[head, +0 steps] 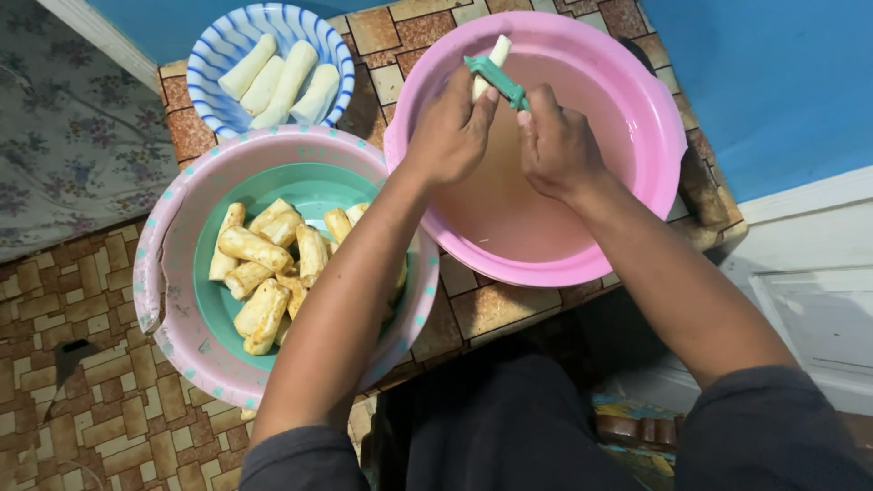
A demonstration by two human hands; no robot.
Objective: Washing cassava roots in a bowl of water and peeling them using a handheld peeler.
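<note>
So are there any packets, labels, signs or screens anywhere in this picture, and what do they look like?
None: no package, label, sign or screen shows here.
Only containers are in view: a pink basin under both hands, a pink tub with a teal inside at the left, and a blue-and-white striped bowl behind that tub.
The left hand and right hand hold a pale stick and a green peeler.

This looks like a home kitchen corner. A small table (509, 305) with a brown tile-pattern covering stands against a blue painted wall (773, 82), the floor (82, 400) carries similar brown patterned vinyl, and plastic basins (655, 118) and a striped bowl (214, 55) of peeled roots crowd the tabletop.
</note>
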